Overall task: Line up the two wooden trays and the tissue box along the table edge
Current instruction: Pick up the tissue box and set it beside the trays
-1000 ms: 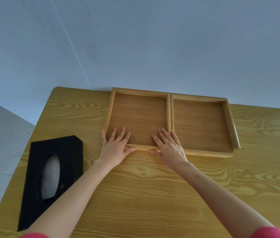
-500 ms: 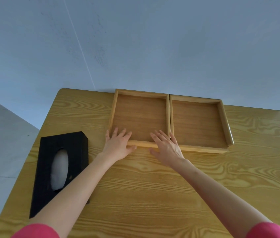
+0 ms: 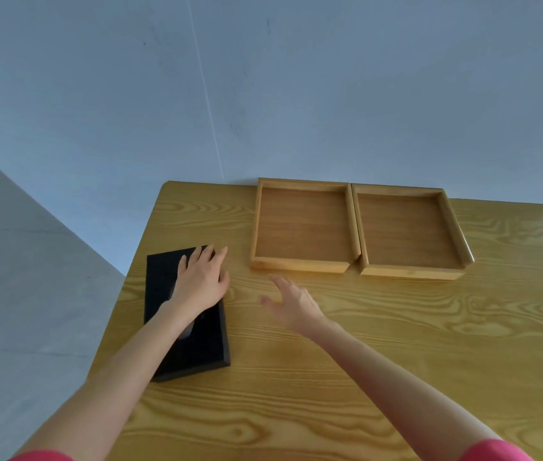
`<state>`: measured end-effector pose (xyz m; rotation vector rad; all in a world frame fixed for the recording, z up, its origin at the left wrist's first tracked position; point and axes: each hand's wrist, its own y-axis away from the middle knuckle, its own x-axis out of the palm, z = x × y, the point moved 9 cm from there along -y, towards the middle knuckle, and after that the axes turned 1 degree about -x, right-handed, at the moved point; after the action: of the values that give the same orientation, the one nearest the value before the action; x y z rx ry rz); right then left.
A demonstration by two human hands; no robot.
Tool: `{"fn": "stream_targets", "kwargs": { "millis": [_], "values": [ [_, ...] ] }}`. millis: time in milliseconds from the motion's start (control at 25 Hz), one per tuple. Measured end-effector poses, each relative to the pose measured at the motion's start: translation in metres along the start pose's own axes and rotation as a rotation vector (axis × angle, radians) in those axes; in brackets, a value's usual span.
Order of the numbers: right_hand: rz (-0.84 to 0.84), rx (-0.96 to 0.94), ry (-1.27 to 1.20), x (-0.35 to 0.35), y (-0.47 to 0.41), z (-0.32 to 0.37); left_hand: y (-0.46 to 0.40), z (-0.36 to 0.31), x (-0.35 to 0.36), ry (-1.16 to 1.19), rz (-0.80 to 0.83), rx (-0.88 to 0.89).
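No writing, brand or label can be read on any surface. A pale grey wall [image 3: 296, 88], smooth with a thin vertical seam, fills the upper half of the frame. Below it, a wooden table [image 3: 396, 344] with bold yellow-brown grain and a rounded far-left corner occupies the lower right.

Two shallow rectangular wooden trays sit side by side at the upper centre of the frame, their far rims along the table's far edge against the wall: the left tray [image 3: 303, 224] and the right tray [image 3: 406, 234], touching along their shared side wall. Each has a darker, fine-grained floor and lighter raised rims; both are empty.

A black tissue box [image 3: 160, 281], flat and rectangular with a matte finish, lies near the table's left edge at centre left, well apart from the trays and turned slightly askew to them.

The left hand [image 3: 200, 282] rests palm-down on top of the tissue box with fingers extended and spread, gripping nothing visibly. The right hand [image 3: 291, 302] hovers open above bare table between box and trays, fingers loosely spread, empty. Pink sleeves [image 3: 493, 452] show at the bottom edge.
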<state>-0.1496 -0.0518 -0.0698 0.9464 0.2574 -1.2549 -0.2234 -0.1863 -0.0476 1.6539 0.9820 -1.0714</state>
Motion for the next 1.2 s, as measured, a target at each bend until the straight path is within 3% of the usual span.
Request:
{"fn": "stream_targets", "kwargs": {
  "millis": [240,560,840,1200],
  "values": [
    [0.098,0.065,-0.104,0.061,0.0,0.041,0.001,0.057,-0.001,-0.049,0.035,-0.035],
    [-0.016,0.119,-0.021,0.08,-0.014,0.07,-0.011,0.074,-0.005,-0.015,-0.063,0.028],
    [-0.056,0.112,0.035,0.062,-0.007,0.066,0.0,0.078,-0.007,-0.001,-0.104,-0.002],
    [-0.139,-0.075,0.359,-0.001,0.002,0.037,0.038,0.052,0.013,0.184,-0.092,-0.172]
  ]
}}
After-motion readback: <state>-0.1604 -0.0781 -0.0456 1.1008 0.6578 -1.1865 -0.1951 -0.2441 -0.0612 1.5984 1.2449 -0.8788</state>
